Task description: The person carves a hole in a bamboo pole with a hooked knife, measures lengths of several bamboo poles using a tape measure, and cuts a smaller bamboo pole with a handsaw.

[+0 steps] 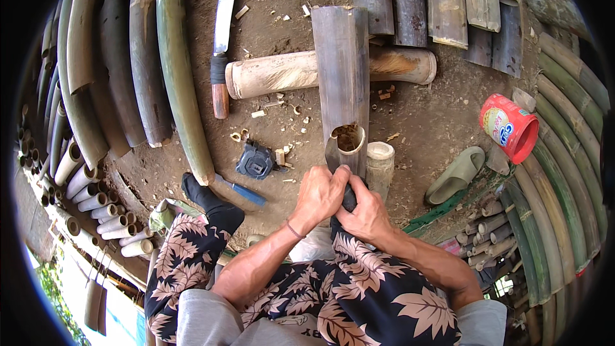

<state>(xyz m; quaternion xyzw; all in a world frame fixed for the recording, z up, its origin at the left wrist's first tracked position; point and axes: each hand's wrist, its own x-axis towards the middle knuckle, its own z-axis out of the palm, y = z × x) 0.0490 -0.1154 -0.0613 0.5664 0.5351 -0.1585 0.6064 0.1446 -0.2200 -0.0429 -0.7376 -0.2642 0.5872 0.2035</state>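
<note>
A short bamboo tube (350,139) with a dark outer side stands up from my closed hands, its pale open end on top. My left hand (320,193) is wrapped at the tube's lower end. Pressed against it, my right hand (366,210) is closed by a dark, rounded thing (349,199) whose kind I cannot make out. Beyond the tube, a wide split bamboo slat (343,83) lies across a pale bamboo log (275,75). Another pale bamboo piece (380,165) stands just right of the tube.
Left of the log lies a large knife (220,86). A dark tape-measure-like case (255,160) and a blue-handled tool (242,191) rest on the dirt among chips. Bamboo poles (173,70) line the left. A red container (509,128) and a green clog (456,175) lie right.
</note>
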